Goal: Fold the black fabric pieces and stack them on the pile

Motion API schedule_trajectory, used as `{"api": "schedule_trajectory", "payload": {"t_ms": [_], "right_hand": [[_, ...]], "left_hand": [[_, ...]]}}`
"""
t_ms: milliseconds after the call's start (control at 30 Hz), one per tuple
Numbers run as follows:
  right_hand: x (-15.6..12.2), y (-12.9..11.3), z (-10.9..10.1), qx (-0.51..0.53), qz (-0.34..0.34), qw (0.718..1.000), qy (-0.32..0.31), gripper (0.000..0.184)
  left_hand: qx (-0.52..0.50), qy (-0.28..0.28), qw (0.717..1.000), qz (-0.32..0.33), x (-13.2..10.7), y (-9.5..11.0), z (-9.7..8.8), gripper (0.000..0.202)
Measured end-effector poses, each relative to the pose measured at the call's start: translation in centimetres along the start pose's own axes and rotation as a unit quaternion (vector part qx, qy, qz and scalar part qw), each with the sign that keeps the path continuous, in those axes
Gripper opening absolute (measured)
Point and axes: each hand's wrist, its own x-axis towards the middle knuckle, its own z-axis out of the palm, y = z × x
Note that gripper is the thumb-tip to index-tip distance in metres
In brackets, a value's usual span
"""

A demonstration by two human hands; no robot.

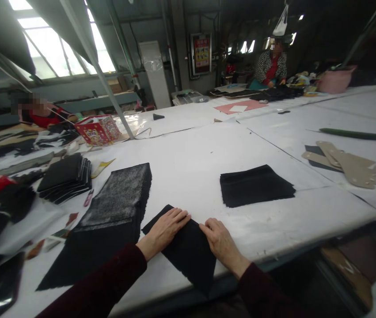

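Observation:
A piece of black fabric [192,249] lies in front of me, with one corner hanging past the near table edge. On its upper part my left hand [168,227] rests palm down, fingers stretched out and lying flat. The fingers of my right hand [219,240] are closed in a pinch at the fabric's right edge. To the left is a larger stack of black fabric [111,198], its upper part speckled grey. A neat pile of black cut pieces [257,185] sits to the right, apart from both hands.
Folded black pieces [63,176], scraps and a dark phone-like slab [0,285] crowd the left. Beige pattern pieces [347,163] and a long green strip [356,134] lie at right. A slanting pole [100,73] stands beyond a red box [98,130]. Two people work farther off.

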Motion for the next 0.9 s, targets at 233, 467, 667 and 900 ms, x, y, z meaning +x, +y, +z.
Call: {"api": "schedule_trajectory", "payload": {"t_ms": [233,467,667,900], "right_hand": [[-1.0,0.6,-0.5,-0.007,0.003,1.000,-0.007,0.025],[-1.6,0.6,-1.1,-0.032,-0.007,0.999,-0.007,0.024],[-2.2,0.5,-1.6,-0.048,-0.007,0.999,-0.016,0.028],[-2.8,0.5,-2.2,-0.084,-0.012,0.996,-0.034,0.030]], "left_hand": [[0.003,-0.033,0.999,-0.017,0.7,1.1,-0.2,0.060],[0.012,-0.039,0.999,-0.005,1.2,2.2,-0.9,0.055],[0.036,-0.062,0.997,-0.027,1.5,3.7,-1.0,0.061],[0.013,-0.035,0.999,0.006,1.9,4.4,-0.4,0.054]]}}
